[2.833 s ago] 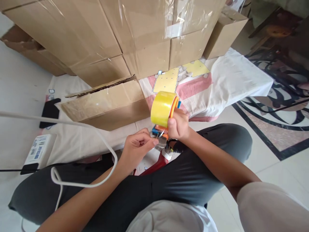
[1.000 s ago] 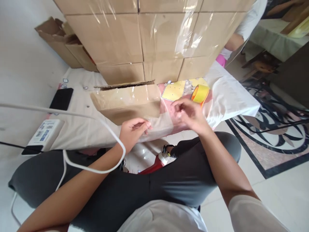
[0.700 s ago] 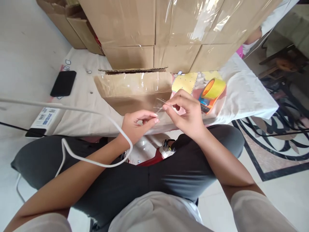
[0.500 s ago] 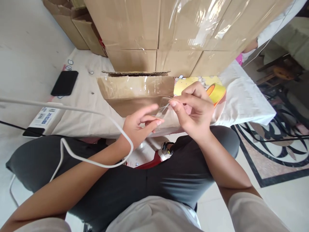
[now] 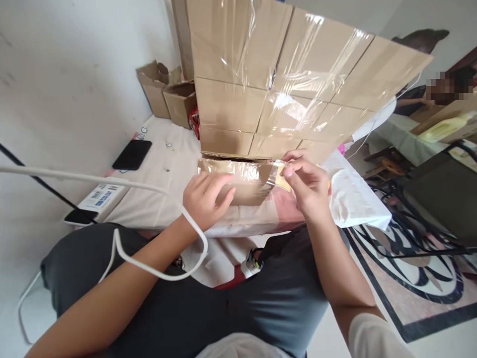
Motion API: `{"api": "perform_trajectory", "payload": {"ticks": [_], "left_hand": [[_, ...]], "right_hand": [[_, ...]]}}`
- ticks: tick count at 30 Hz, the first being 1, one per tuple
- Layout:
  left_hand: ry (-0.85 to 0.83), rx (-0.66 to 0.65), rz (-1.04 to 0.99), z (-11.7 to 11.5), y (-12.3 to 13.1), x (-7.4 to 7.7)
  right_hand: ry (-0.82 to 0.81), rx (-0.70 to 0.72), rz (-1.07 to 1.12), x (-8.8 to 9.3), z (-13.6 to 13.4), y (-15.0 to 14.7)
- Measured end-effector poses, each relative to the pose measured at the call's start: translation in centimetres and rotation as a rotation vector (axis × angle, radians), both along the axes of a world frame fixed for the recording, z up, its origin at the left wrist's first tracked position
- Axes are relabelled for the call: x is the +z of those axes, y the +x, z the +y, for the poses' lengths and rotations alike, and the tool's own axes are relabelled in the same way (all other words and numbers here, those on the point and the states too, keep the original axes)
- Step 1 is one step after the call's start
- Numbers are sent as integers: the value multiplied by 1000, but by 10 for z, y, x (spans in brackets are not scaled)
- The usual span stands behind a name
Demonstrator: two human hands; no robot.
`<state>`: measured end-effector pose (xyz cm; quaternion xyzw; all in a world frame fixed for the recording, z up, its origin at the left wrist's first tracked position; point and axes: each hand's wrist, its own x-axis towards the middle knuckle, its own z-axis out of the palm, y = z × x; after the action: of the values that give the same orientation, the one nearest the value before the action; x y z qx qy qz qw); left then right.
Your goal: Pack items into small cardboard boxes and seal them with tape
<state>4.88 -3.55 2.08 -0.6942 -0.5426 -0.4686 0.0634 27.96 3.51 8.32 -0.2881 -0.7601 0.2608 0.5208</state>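
Lifted to the cardboard flap [image 5: 246,188], left hand [image 5: 206,199] lies flat, steadying it, while right hand [image 5: 309,186] pinches the clear tape strip [image 5: 276,170] taut at its right end.

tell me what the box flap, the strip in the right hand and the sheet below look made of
Box flap: brown corrugated cardboard, matte, ragged fluted top edge. Strip pinched in the right hand: thin clear plastic tape, probably; glossy, cardboard shows through it. Sheet: seems soft woven cloth, matte, creased.
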Motion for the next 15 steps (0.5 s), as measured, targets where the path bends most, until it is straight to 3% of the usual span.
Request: {"api": "perform_trajectory", "payload": {"ticks": [3, 7, 15], "left_hand": [[-35, 101, 195, 9, -15, 8], [-254, 153, 335, 18, -26, 1], [-374, 193, 451, 23, -21, -5]], "right_hand": [[-74, 84, -44, 3, -2, -13], [-103, 82, -16, 2, 17, -30], [-99, -141, -239, -40, 94, -67]]}}
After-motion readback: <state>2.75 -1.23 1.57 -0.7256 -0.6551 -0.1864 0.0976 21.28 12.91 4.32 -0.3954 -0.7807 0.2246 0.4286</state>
